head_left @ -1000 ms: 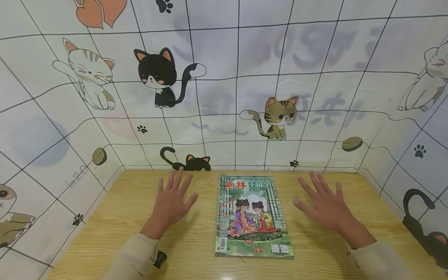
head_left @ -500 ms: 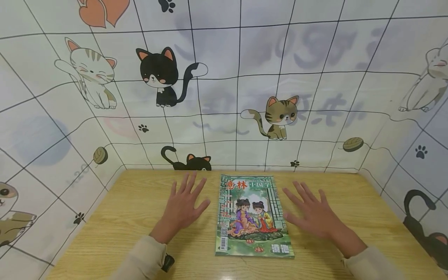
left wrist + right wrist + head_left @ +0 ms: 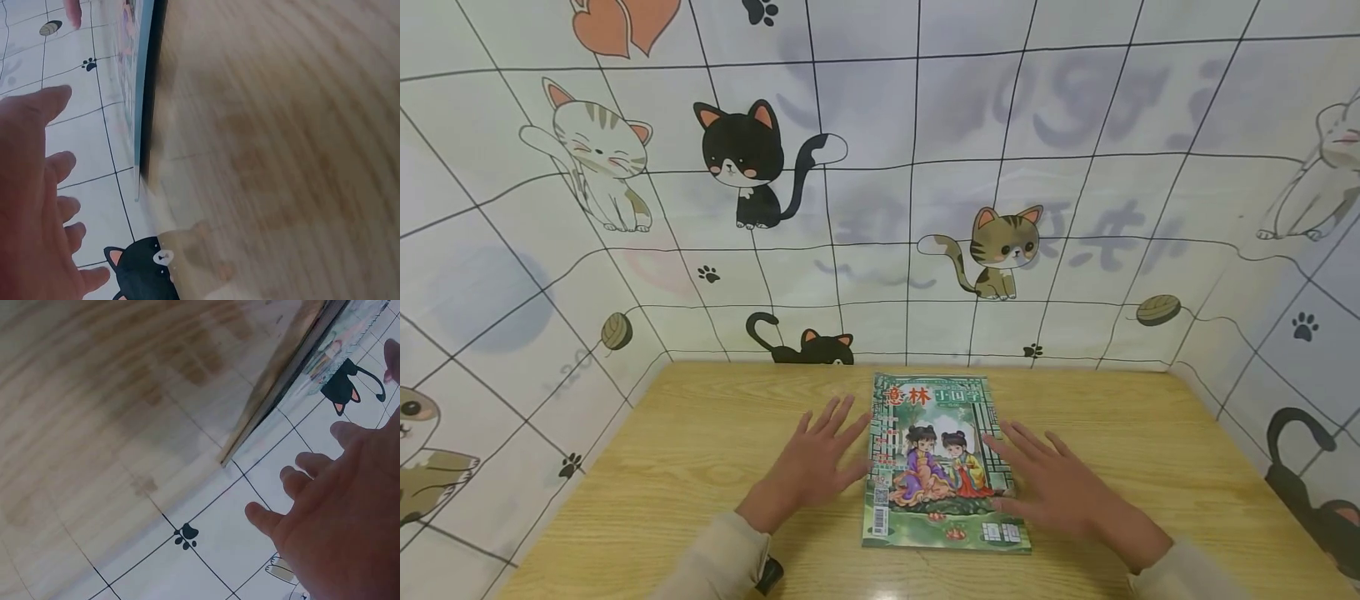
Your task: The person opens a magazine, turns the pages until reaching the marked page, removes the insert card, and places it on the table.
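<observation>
A magazine (image 3: 936, 467) with a green illustrated cover of two figures in robes lies flat on the wooden table, its spine to the left. My left hand (image 3: 816, 458) hovers beside its left edge, fingers spread and fingertips right at that edge. On the other side my right hand (image 3: 1052, 479) reaches in, its thumb and fingertips overlapping the right edge in the head view. Both wrist views show the hands above the tabletop, holding nothing. The magazine's thin edge (image 3: 142, 94) shows side-on in the left wrist view, and its other edge (image 3: 281, 387) in the right wrist view.
The pale wooden table (image 3: 685, 433) stretches out on both sides of the magazine. Behind it and at its sides hang white gridded wall coverings (image 3: 880, 192) printed with cartoon cats. A dark band (image 3: 769, 575) sits at the left cuff.
Both hands have moved inward and a little nearer the body, from well apart on either side to the magazine's edges. The magazine lies where it was.
</observation>
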Demonstrator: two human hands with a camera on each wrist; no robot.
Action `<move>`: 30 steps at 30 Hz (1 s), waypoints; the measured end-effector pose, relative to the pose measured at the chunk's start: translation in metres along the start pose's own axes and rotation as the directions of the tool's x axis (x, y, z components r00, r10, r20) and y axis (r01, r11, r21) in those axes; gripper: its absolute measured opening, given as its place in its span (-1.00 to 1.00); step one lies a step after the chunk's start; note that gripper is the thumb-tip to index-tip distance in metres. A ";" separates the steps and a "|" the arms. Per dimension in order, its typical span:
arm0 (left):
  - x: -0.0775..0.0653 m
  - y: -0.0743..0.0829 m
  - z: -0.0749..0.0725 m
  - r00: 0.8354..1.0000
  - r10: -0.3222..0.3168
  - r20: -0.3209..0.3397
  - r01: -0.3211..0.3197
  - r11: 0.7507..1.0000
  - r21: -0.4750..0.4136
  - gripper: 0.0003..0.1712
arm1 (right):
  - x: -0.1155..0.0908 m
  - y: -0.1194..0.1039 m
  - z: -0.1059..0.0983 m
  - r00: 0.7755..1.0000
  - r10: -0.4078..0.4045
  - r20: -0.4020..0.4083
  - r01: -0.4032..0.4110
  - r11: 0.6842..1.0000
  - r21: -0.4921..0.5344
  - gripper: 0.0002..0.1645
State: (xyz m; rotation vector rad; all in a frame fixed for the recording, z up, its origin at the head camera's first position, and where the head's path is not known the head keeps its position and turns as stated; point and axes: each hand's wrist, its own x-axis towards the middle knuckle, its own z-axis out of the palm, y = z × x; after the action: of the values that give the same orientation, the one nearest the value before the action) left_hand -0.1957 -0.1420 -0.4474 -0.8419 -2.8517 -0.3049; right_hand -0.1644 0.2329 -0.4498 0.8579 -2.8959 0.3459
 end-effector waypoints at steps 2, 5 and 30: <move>-0.001 0.002 0.003 0.999 0.029 0.046 -0.028 0.999 -0.025 -0.23 | 0.000 0.000 0.002 1.000 -0.011 0.024 0.010 1.000 0.020 0.03; -0.002 0.007 0.006 0.992 0.064 0.112 -0.057 0.997 -0.058 -0.21 | -0.001 0.001 0.005 0.998 -0.027 0.060 0.024 0.998 0.063 0.08; -0.003 0.042 0.013 0.932 0.172 0.319 -0.160 0.985 -0.064 0.08 | -0.005 0.017 0.005 0.976 -0.176 0.129 0.147 0.968 0.205 0.23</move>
State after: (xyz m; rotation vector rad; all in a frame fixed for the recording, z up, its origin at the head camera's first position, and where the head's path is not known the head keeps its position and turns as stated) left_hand -0.1712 -0.1058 -0.4545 -1.2382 -3.0483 -0.2142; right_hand -0.1697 0.2483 -0.4589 1.1905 -2.9314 0.5811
